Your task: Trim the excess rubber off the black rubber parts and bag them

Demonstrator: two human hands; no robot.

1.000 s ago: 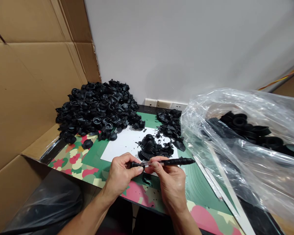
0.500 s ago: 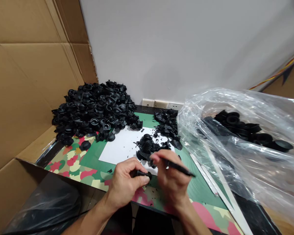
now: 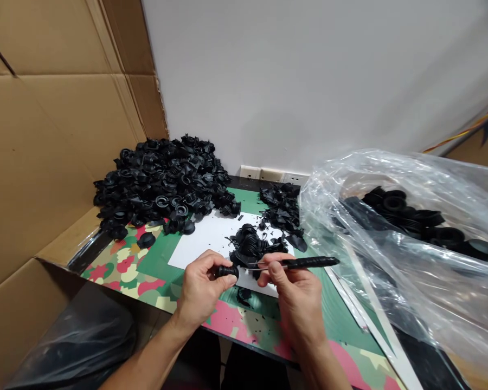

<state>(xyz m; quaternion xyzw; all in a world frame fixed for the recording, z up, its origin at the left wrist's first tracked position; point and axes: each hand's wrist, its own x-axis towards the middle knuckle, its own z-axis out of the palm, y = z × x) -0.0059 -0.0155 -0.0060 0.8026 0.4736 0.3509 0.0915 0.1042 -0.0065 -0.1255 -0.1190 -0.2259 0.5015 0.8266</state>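
Between the thumb and fingers of my left hand is a small black ribbed rubber bellows, its ridges turned toward the right. My right hand grips a slim black-handled tool like a pen. Its thin metal tip points left and ends just short of the bellows; whether it is a blade cannot be made out. Behind both hands, a small heap of black ribbed pieces and scraps lies on a white sheet. A curled black scrap rests below the bellows.
A large pile of black rubber parts fills the back left beside cardboard. Black offcuts sit at the back. On the right, a clear plastic bag holds black parts, near white strips. Wall sockets are behind.
My right hand has turned, so the tool now lies nearly level with its metal tip showing. My left hand has moved slightly left and up with the bellows. A curled scrap now shows below it.
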